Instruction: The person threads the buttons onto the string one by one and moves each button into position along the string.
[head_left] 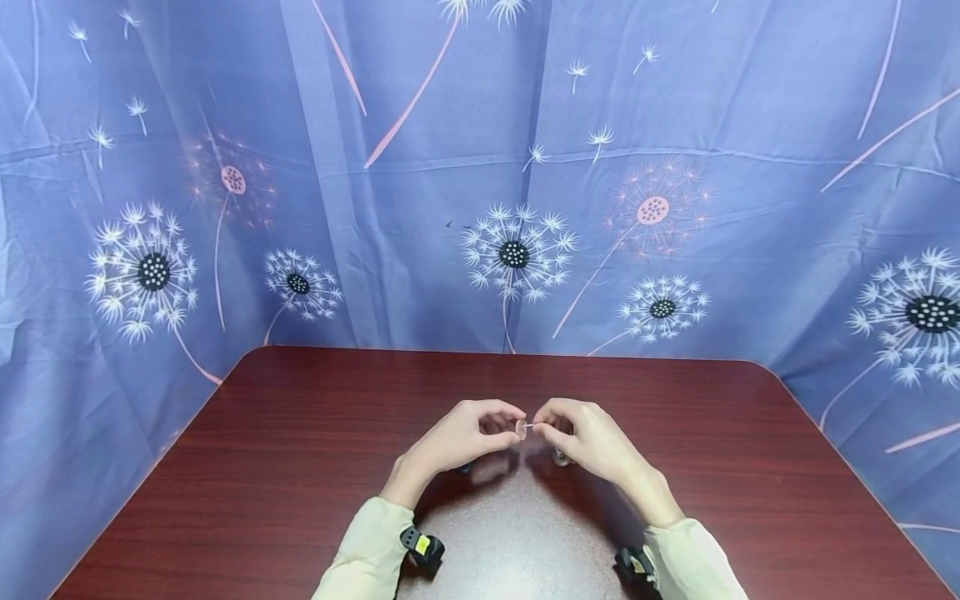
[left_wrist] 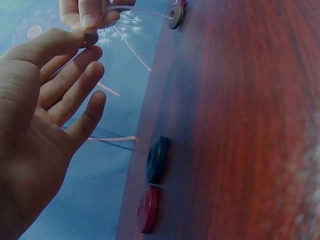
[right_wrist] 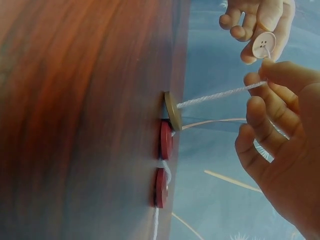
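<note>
Between thumb and fingertips, my left hand (head_left: 459, 435) holds up a pale pink four-hole button (right_wrist: 258, 48) above the table. My right hand (head_left: 594, 439) pinches a white cord (right_wrist: 220, 95) close to that button, and a short length of cord reaches the button's holes. From the right fingertips the cord runs down to an olive-brown button (right_wrist: 172, 111) on the table. Two red buttons (right_wrist: 166, 140) stand on edge behind it along the same cord in the right wrist view. In the head view, my right hand hides most of the strung buttons.
Under my left hand, a dark teal button (left_wrist: 157, 160) and a red button (left_wrist: 147, 210) lie on the table side by side. The reddish-brown wooden table (head_left: 300, 467) ends at a blue curtain (head_left: 420, 275) with dandelion prints, at the back and both sides.
</note>
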